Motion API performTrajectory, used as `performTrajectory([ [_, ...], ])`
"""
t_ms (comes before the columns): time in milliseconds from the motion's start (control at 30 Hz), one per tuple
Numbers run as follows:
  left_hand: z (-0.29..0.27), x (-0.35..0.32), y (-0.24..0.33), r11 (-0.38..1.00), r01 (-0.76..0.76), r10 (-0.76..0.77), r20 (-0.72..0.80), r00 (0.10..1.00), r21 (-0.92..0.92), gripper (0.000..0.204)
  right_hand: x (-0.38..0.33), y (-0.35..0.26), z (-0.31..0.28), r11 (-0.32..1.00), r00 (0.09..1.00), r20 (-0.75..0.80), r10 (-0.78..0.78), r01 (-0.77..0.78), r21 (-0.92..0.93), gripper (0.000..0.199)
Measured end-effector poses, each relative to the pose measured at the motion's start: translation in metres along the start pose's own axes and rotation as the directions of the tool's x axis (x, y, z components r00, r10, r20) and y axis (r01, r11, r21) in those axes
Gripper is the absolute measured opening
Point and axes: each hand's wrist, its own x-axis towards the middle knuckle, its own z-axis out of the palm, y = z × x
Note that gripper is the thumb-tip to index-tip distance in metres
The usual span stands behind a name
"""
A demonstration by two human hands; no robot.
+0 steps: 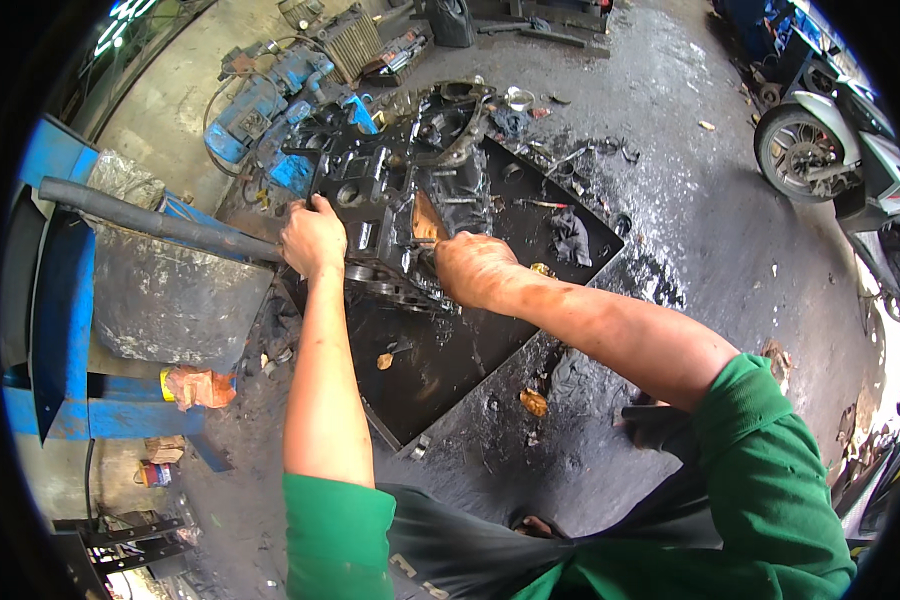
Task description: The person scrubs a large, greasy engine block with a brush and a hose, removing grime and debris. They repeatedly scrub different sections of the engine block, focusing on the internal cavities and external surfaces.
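Note:
A dark, oily engine block (375,165) rests on a black metal tray (440,370) on the floor in front of me. My left hand (315,240) is closed round the block's near left corner, its thumb upward. Against the near right side, my right hand (475,268) has its fingers curled in on the block's edge; the fingertips are hidden. Beside that hand shows a flat brown piece (428,218), whose kind I cannot make out. A dark crumpled rag (571,238) and a thin red-tipped tool (541,204) lie on the tray to the right.
Left of me stands a blue metal frame (65,320) with a long dark bar (160,220) reaching toward my left hand. Blue machinery (260,105) sits beyond the block. A parked motorbike (820,150) is at the far right. The floor (710,240) is oily, with scattered scraps.

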Motion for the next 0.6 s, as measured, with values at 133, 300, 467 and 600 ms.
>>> performTrajectory([
  [133, 0.007, 0.002, -0.004, 1.000, 0.010, -0.010, -0.036, 0.999, -0.004, 0.038, -0.007, -0.016, -0.005, 0.998, 0.996, -0.071, -0.052, 0.049, -0.045, 0.022],
  [300, 0.012, 0.003, -0.008, 1.000, 0.015, -0.016, -0.032, 0.999, -0.022, 0.036, -0.008, -0.044, 0.000, 0.990, 0.999, -0.043, 0.001, -0.007, -0.141, 0.020],
  [467, 0.010, 0.001, -0.008, 0.999, -0.013, 0.009, -0.094, 0.996, -0.045, 0.035, -0.018, -0.033, 0.001, 0.995, 0.996, -0.089, -0.012, 0.003, -0.096, 0.026],
  [600, 0.011, 0.000, -0.008, 0.999, -0.003, -0.003, -0.128, 0.992, -0.049, 0.033, -0.022, -0.015, 0.006, 0.953, 0.953, -0.280, 0.114, -0.025, 0.301, 0.046],
])
